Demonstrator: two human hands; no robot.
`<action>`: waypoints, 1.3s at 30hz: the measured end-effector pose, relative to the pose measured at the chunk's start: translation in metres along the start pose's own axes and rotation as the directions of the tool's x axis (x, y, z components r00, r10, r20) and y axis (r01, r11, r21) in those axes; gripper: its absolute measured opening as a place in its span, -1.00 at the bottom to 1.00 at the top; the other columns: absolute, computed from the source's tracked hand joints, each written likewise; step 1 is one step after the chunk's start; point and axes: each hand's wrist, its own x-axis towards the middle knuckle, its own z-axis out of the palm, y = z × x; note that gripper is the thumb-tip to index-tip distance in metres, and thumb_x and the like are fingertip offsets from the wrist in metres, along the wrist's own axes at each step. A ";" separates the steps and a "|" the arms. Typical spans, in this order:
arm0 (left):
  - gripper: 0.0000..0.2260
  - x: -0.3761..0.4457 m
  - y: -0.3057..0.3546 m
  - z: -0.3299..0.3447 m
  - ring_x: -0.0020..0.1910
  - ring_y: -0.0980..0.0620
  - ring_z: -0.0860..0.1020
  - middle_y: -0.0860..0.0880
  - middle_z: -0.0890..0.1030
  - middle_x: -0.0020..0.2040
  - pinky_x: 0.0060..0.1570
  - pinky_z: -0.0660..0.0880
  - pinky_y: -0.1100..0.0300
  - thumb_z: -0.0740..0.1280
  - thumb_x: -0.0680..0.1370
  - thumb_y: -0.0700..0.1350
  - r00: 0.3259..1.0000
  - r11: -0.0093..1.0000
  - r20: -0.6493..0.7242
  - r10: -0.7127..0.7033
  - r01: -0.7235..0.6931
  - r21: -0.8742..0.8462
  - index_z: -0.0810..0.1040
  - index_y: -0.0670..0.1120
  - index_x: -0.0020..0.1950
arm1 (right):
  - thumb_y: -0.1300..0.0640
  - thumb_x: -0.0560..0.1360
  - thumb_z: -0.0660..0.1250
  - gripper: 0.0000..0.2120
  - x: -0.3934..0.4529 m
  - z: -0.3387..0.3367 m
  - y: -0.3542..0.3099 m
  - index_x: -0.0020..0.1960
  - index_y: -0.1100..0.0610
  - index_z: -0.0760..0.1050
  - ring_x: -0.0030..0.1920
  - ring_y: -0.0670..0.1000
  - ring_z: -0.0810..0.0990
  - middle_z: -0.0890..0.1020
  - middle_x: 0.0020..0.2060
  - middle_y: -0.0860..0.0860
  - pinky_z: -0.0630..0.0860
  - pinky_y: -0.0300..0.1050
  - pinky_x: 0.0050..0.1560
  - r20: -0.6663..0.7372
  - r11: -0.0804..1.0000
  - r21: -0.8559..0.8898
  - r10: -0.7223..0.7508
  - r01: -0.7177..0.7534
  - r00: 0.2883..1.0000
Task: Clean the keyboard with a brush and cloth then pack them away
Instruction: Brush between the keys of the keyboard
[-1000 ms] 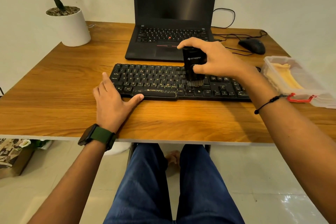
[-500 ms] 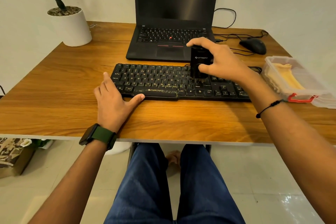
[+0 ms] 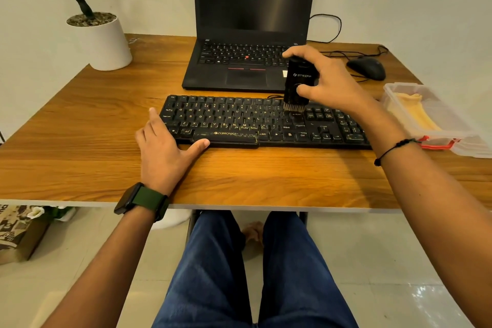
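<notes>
A black keyboard (image 3: 239,122) lies across the wooden desk (image 3: 80,141) in front of me. My right hand (image 3: 327,82) grips a black block-shaped brush (image 3: 296,82) upright, its bristles touching the keys at the far edge, right of the middle. My left hand (image 3: 165,146) rests flat on the desk at the keyboard's near left corner, fingers straight, thumb along the front edge. A yellow cloth (image 3: 415,114) lies inside a clear plastic box (image 3: 452,130) at the right edge of the desk.
An open black laptop (image 3: 247,34) stands behind the keyboard. A black mouse (image 3: 368,68) with its cables lies at the back right. A white plant pot (image 3: 103,42) stands at the back left. My legs show under the desk.
My right hand has carried the brush rightward and toward the far edge of the keyboard. The left hand has stayed put.
</notes>
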 end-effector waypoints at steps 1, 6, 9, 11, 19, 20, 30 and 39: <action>0.01 0.000 0.000 0.000 0.40 -0.24 0.15 -0.26 0.23 0.43 0.35 0.19 -0.09 0.43 0.33 0.21 1.000 1.000 0.000 -0.001 0.001 -0.001 -0.06 -0.25 0.50 | 0.32 0.40 0.33 -0.41 -0.002 0.002 0.002 0.33 -0.09 0.31 0.12 0.05 0.50 0.48 0.17 -0.01 0.52 -0.13 0.00 0.007 1.000 0.005 0.003 -0.003 1.000; 0.01 0.000 -0.001 0.000 0.39 -0.24 0.15 -0.26 0.23 0.42 0.35 0.19 -0.09 0.43 0.33 0.21 1.000 1.000 -0.003 0.002 -0.002 0.007 -0.06 -0.25 0.50 | 0.31 0.41 0.35 -0.42 -0.012 0.001 0.008 0.32 -0.10 0.31 0.13 0.04 0.50 0.46 0.17 -0.02 0.56 -0.17 -0.06 0.041 0.997 0.074 0.032 -0.035 0.999; 0.01 0.000 0.000 0.000 0.39 -0.25 0.16 -0.27 0.23 0.42 0.35 0.18 -0.09 0.43 0.33 0.21 1.000 1.000 -0.002 0.002 -0.002 0.009 -0.05 -0.26 0.50 | 0.31 0.40 0.36 -0.42 -0.018 0.000 0.011 0.30 -0.12 0.32 0.09 0.04 0.52 0.46 0.18 -0.02 0.57 -0.21 -0.14 0.048 0.993 0.111 0.027 -0.032 0.998; 0.01 0.000 0.000 0.000 0.38 -0.27 0.16 -0.28 0.24 0.41 0.35 0.16 -0.09 0.43 0.33 0.20 1.000 1.000 -0.009 0.002 -0.002 0.011 -0.05 -0.27 0.50 | 0.32 0.40 0.36 -0.42 -0.022 -0.001 0.011 0.29 -0.13 0.33 0.09 0.04 0.52 0.46 0.18 -0.02 0.56 -0.21 -0.15 0.058 0.988 0.152 0.028 -0.037 0.998; 0.01 0.000 0.000 0.000 0.39 -0.27 0.15 -0.28 0.23 0.41 0.36 0.16 -0.10 0.43 0.33 0.21 1.000 1.000 -0.003 0.006 -0.006 0.013 -0.05 -0.27 0.50 | 0.35 0.41 0.34 -0.41 -0.018 -0.011 0.006 0.30 -0.13 0.32 0.14 -0.01 0.50 0.41 0.15 -0.12 0.61 -0.10 -0.04 -0.047 0.970 0.234 0.080 -0.067 0.996; 0.01 0.000 0.000 0.000 0.39 -0.27 0.15 -0.28 0.23 0.41 0.36 0.16 -0.10 0.43 0.33 0.21 1.000 1.000 -0.003 0.006 -0.006 0.014 -0.05 -0.27 0.50 | 0.34 0.41 0.34 -0.41 -0.017 -0.009 0.005 0.30 -0.13 0.32 0.14 -0.03 0.50 0.41 0.13 -0.15 0.59 -0.13 0.01 -0.067 0.974 0.221 0.072 -0.056 0.995; 0.00 0.001 0.000 0.000 0.39 -0.26 0.16 -0.27 0.24 0.42 0.35 0.17 -0.10 0.43 0.34 0.21 1.000 1.000 0.000 0.000 0.000 0.013 -0.05 -0.26 0.50 | 0.33 0.42 0.35 -0.41 -0.021 0.001 0.009 0.32 -0.14 0.32 0.14 0.01 0.50 0.45 0.17 -0.07 0.56 -0.12 0.02 -0.020 0.986 0.144 0.083 -0.079 0.996; 0.00 0.000 0.001 -0.001 0.39 -0.26 0.16 -0.27 0.23 0.41 0.35 0.17 -0.10 0.43 0.34 0.20 1.000 1.000 -0.002 -0.001 0.001 0.013 -0.06 -0.25 0.50 | 0.34 0.41 0.35 -0.39 -0.030 -0.004 0.006 0.31 -0.15 0.32 0.10 0.06 0.52 0.43 0.15 -0.04 0.62 -0.03 -0.07 0.076 0.979 0.184 0.077 -0.090 0.994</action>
